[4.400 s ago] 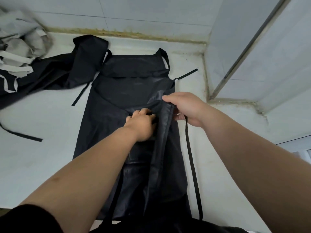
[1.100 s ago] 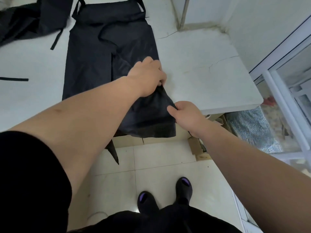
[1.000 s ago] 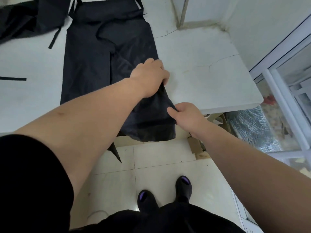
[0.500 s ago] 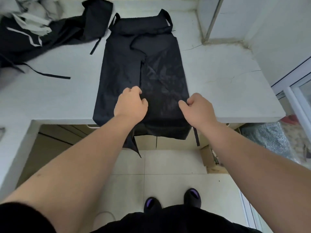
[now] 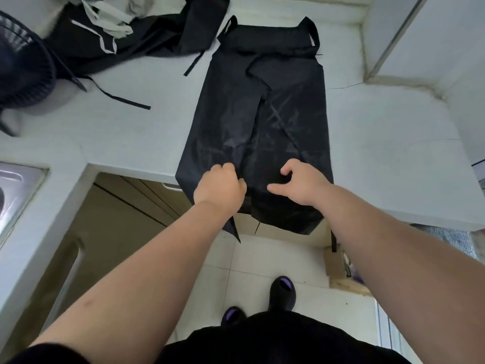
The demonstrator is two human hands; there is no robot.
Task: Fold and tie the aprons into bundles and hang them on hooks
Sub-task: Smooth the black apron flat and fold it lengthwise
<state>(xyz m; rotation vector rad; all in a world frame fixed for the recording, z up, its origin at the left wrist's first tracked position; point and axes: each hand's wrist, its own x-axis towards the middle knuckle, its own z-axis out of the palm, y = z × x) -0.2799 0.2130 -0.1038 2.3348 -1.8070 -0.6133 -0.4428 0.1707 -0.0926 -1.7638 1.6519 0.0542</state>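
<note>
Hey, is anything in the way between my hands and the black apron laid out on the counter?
Nothing visible. Both hands are already on the apron at the counter edge: left hand curled into the fabric, right hand resting on it, fingers loosely bent.

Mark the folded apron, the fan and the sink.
folded apron (image 5: pixel 286 114): head view, middle of its top layer.
fan (image 5: pixel 23 67): head view, its dark grille.
sink (image 5: pixel 18 179): head view, its steel rim.
</note>
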